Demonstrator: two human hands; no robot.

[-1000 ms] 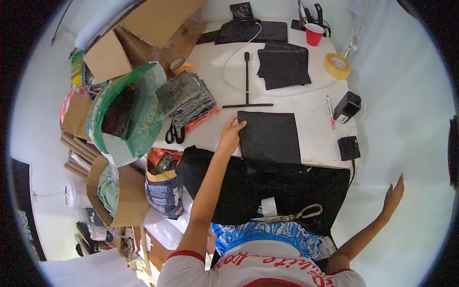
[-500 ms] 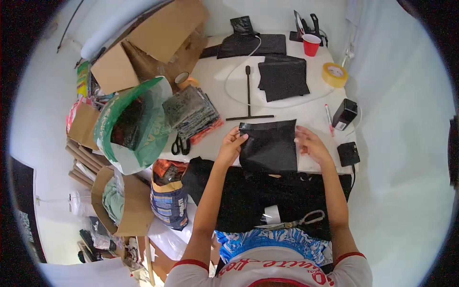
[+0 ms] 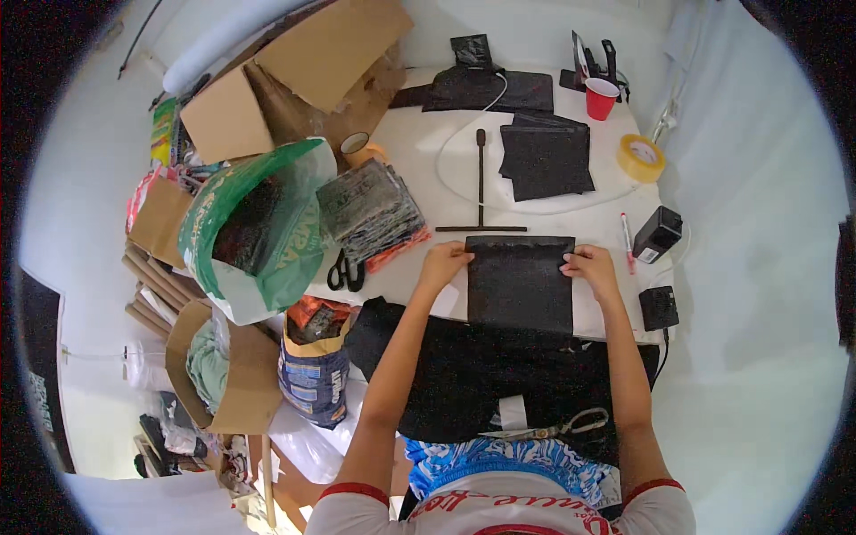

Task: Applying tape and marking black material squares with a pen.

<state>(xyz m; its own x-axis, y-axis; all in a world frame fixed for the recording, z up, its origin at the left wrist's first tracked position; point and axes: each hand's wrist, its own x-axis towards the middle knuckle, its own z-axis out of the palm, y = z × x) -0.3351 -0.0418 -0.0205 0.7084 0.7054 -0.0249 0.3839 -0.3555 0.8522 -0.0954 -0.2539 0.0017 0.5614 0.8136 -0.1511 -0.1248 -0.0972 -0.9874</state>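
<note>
A black rectangular sheet or pouch (image 3: 521, 287), shiny with a band along its top edge, hangs over the near edge of the white table (image 3: 428, 187). My left hand (image 3: 448, 265) pinches its upper left side. Its upper right side is between the thumb and fingers of my right hand (image 3: 590, 270). Just beyond lies a dark T-shaped tool (image 3: 481, 192). Farther back rests a stack of similar black pieces (image 3: 546, 160). On my lap, over black cloth (image 3: 464, 374), lie scissors (image 3: 571, 426) and a white paper piece (image 3: 513, 413).
Left on the table are a stack of wrapped grey packs (image 3: 370, 209), black-handled scissors (image 3: 346, 272) and a green-white bag (image 3: 294, 241). A cardboard box (image 3: 330, 53) stands behind. At right are yellow tape (image 3: 640, 159), a red cup (image 3: 602, 98), a pen (image 3: 628, 241) and a black box (image 3: 659, 234).
My right hand has closed on the right side of the black piece, which now lies straighter and flatter. The whole view has shifted slightly.
</note>
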